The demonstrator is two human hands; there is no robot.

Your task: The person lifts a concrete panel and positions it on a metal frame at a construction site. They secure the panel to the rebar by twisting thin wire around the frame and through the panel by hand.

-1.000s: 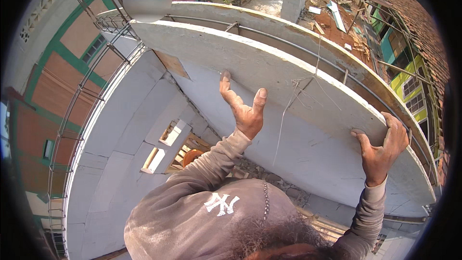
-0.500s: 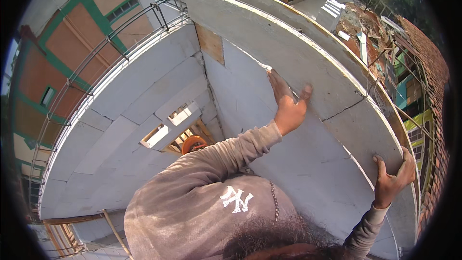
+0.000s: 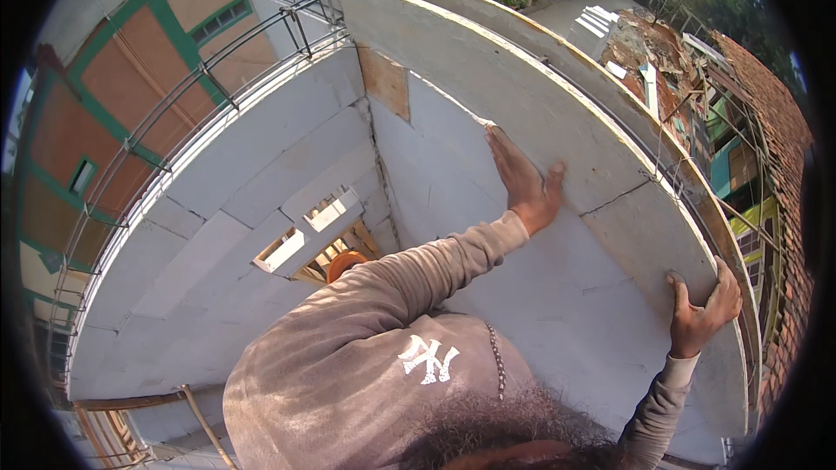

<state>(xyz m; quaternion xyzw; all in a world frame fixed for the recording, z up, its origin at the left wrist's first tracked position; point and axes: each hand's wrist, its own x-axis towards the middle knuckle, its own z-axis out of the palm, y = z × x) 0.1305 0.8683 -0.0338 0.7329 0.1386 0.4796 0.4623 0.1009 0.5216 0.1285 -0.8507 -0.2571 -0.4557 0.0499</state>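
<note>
High on a grey block wall [image 3: 557, 122], rough-faced and capped with a flat, pale cement top, I brace myself above a light well of large smooth blocks; this looks like the step of steadying or checking the wall. My left hand [image 3: 525, 181] lies flat, fingers spread, gripping nothing, while my right hand [image 3: 702, 306] curls its fingers over the top edge; any next move calls for a firm hold near the thin crack [image 3: 614, 200].
</note>
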